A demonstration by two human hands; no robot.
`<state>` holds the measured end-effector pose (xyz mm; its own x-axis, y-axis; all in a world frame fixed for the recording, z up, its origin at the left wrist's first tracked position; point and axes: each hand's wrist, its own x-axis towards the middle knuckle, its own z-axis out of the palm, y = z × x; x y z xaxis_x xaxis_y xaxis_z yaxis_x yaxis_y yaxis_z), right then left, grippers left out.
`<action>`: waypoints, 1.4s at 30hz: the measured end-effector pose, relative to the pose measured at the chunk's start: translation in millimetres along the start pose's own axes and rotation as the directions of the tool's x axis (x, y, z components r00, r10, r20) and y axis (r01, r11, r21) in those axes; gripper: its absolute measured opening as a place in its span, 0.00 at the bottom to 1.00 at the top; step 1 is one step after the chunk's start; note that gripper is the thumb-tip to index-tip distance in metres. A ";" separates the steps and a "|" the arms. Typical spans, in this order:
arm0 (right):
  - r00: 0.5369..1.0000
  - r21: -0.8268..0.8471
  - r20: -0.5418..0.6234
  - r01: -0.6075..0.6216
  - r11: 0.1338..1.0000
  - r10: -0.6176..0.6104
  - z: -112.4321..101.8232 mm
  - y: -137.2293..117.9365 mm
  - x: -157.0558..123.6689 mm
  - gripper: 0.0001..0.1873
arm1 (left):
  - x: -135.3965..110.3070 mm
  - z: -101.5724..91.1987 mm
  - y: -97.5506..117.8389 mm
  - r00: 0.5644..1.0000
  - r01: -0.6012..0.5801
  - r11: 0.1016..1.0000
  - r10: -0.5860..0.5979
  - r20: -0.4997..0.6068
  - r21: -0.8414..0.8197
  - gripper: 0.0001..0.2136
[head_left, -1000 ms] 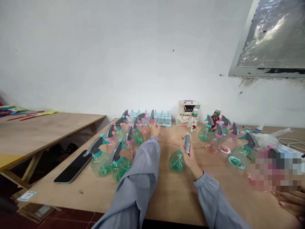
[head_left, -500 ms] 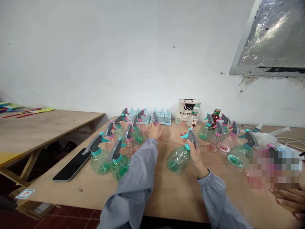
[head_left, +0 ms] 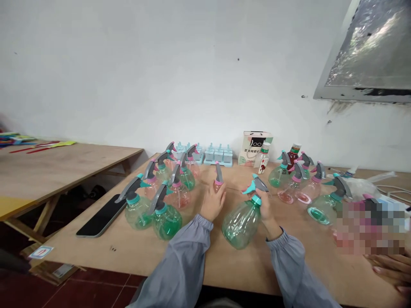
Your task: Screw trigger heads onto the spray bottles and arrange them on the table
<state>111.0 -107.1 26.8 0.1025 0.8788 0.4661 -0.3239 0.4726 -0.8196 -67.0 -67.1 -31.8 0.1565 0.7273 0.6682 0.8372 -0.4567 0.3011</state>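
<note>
My right hand (head_left: pixel 266 208) grips the neck of a green spray bottle (head_left: pixel 240 222) with a teal and grey trigger head, lifted and tilted above the wooden table (head_left: pixel 224 261). My left hand (head_left: pixel 212 202) is closed round a pink spray bottle (head_left: pixel 218 176); only its grey and pink trigger head shows above my fingers. A cluster of several green and pink spray bottles (head_left: pixel 162 192) stands to the left of my left hand.
A second group of spray bottles (head_left: pixel 303 186) stands at the right. A black phone (head_left: pixel 102 217) lies near the table's left edge. Light blue moulds (head_left: pixel 218 155), a small carton (head_left: pixel 253 148) and two small bottles stand by the wall. Another person's hand (head_left: pixel 390 271) rests bottom right.
My right hand has lifted the green bottle and drawn it nearer. My left hand has taken a pink bottle from the back of the left cluster and pulled it toward me.
</note>
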 end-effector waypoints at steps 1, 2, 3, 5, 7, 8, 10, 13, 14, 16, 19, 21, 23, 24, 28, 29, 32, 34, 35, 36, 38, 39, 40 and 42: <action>0.999 0.017 -0.028 0.024 1.000 -0.023 1.6 1.0 0.0 0.14 | -0.2 2.6 -2.0 1.000 0.008 1.000 -0.008 -0.001 -0.013 0.19; 0.998 0.028 -0.054 0.044 0.999 -0.043 3.2 2.2 0.1 0.14 | 0.1 4.9 -3.9 1.000 0.016 1.000 -0.016 0.000 -0.021 0.18; 0.996 0.035 -0.073 0.057 0.998 -0.054 4.8 3.3 0.3 0.14 | 0.6 6.8 -5.5 1.000 0.024 0.999 -0.024 0.002 -0.025 0.19; 0.996 0.047 -0.072 0.046 0.998 -0.043 7.1 5.2 0.7 0.14 | 1.7 9.6 -8.1 0.999 0.034 0.999 -0.034 0.004 -0.028 0.19; 0.998 0.056 -0.055 0.010 0.998 -0.007 7.8 6.8 0.8 0.15 | 2.2 11.2 -10.1 1.000 0.031 0.999 -0.031 0.003 -0.033 0.19; 0.998 0.054 -0.060 0.000 0.999 0.004 7.6 7.5 0.6 0.15 | 2.1 11.7 -11.0 1.000 0.026 0.999 -0.026 0.002 -0.038 0.19; 0.995 0.033 -0.096 0.008 0.999 -0.005 6.7 8.7 0.1 0.15 | 1.6 12.1 -12.6 1.000 0.015 0.999 -0.015 0.002 -0.049 0.20; 0.993 0.001 -0.118 0.002 1.000 -0.002 5.8 9.5 -0.2 0.14 | 1.0 11.9 -13.9 1.000 0.009 0.998 -0.008 0.012 -0.057 0.20; 0.994 -0.002 -0.108 -0.009 1.000 0.009 5.7 9.4 -0.1 0.15 | 0.9 11.6 -14.1 1.000 0.010 0.998 -0.009 0.016 -0.058 0.20; 0.995 -0.002 -0.094 -0.024 1.000 0.024 5.1 8.7 0.5 0.15 | 0.8 10.9 -13.9 1.000 0.015 0.998 -0.014 0.027 -0.060 0.20; 0.990 0.007 -0.132 -0.054 0.999 0.054 3.0 7.5 1.6 0.16 | 0.8 9.4 -13.1 0.999 0.027 0.998 -0.025 0.037 -0.064 0.20; 0.984 0.003 -0.162 -0.071 0.997 0.071 2.0 7.0 2.2 0.16 | 0.8 8.3 -12.7 0.999 0.026 0.997 -0.024 0.037 -0.067 0.21; 0.987 -0.018 -0.149 -0.067 0.998 0.063 2.4 6.6 2.3 0.16 | 0.9 7.3 -12.5 0.999 0.022 0.997 -0.020 0.040 -0.067 0.21; 0.990 -0.030 -0.129 -0.061 0.998 0.056 3.2 6.4 2.1 0.16 | 0.9 6.8 -12.4 0.999 0.021 0.998 -0.019 0.042 -0.067 0.21; 0.988 -0.046 -0.155 -0.021 0.999 0.014 5.1 6.9 1.3 0.15 | 1.1 5.4 -11.7 0.998 0.028 0.997 -0.025 0.055 -0.067 0.21; 0.978 -0.045 -0.206 -0.001 0.999 -0.009 4.4 7.3 1.6 0.14 | 1.2 5.1 -11.5 0.998 0.031 0.997 -0.027 0.059 -0.068 0.21; 0.948 -0.082 -0.310 0.048 0.995 -0.071 -2.1 6.8 3.4 0.14 | 1.2 3.9 -11.1 0.997 0.033 0.997 -0.028 0.069 -0.067 0.21; 0.956 -0.146 -0.281 0.048 0.988 -0.088 -11.4 3.5 3.6 0.15 | 1.1 2.9 -11.2 0.997 0.031 0.997 -0.026 0.074 -0.069 0.21; 0.958 -0.184 -0.270 0.048 0.982 -0.098 -18.2 0.6 2.9 0.16 | 1.0 2.4 -11.4 0.997 0.029 0.997 -0.024 0.075 -0.072 0.21; 0.954 -0.228 -0.277 0.052 0.972 -0.116 -26.9 -3.1 1.5 0.18 | 0.9 2.1 -11.8 0.997 0.026 0.997 -0.020 0.076 -0.075 0.21; 0.917 -0.344 -0.350 0.064 0.937 -0.191 -49.9 -12.8 -3.1 0.21 | 0.7 1.6 -12.8 0.997 0.016 0.996 -0.010 0.076 -0.088 0.21; 0.888 -0.413 -0.394 0.062 0.909 -0.239 -63.9 -18.5 -6.2 0.22 | 0.5 1.7 -13.3 0.997 0.010 0.995 -0.003 0.074 -0.096 0.21; 0.856 -0.480 -0.431 0.052 0.876 -0.287 -79.2 -24.7 -9.6 0.23 | 0.4 1.9 -13.9 0.997 0.003 0.995 0.005 0.071 -0.104 0.21; 0.789 -0.589 -0.478 0.037 0.807 -0.385 -110.9 -36.9 -16.4 0.25 | 0.1 3.0 -14.9 0.998 -0.007 0.993 0.014 0.059 -0.119 0.21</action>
<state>225.6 -131.5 12.5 0.6551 0.5438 0.5245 0.2964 0.4537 -0.8404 -77.8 -58.7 -38.2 0.1988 0.7497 0.6313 0.7678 -0.5194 0.3751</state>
